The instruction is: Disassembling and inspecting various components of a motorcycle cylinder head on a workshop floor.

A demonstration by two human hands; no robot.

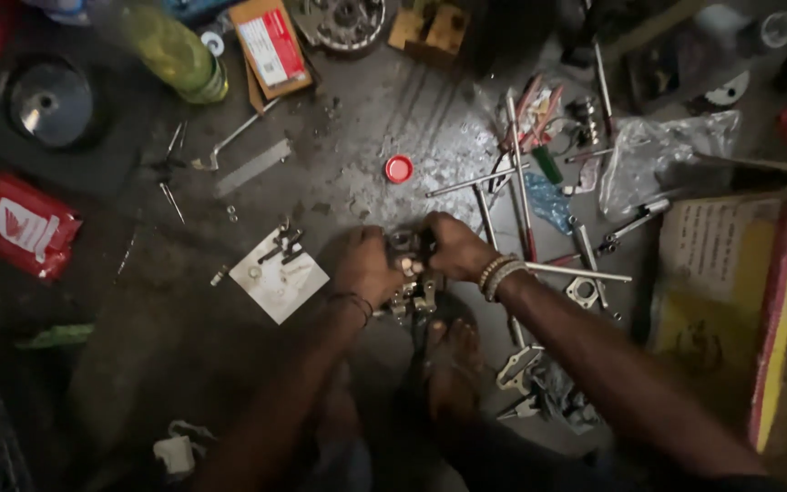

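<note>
Head view looks down on a dirty floor [384, 118]. Both hands meet on a small metal part [412, 282] at the centre: the left hand [366, 264] has its fingers closed on the part's left side, the right hand [455, 246] grips its right side. A red cap [399, 169] lies beyond them, a white paper [280, 278] with bolts just left, rods [521, 182] to the right.

I am holding a small metal engine part [412, 278] between both my hands, just above the grey floor. It is showing dull silver edges, a dark middle and a few round coppery spots on top. Its lower end is sticking out beneath my fingers, while the rest is staying hidden.
</note>
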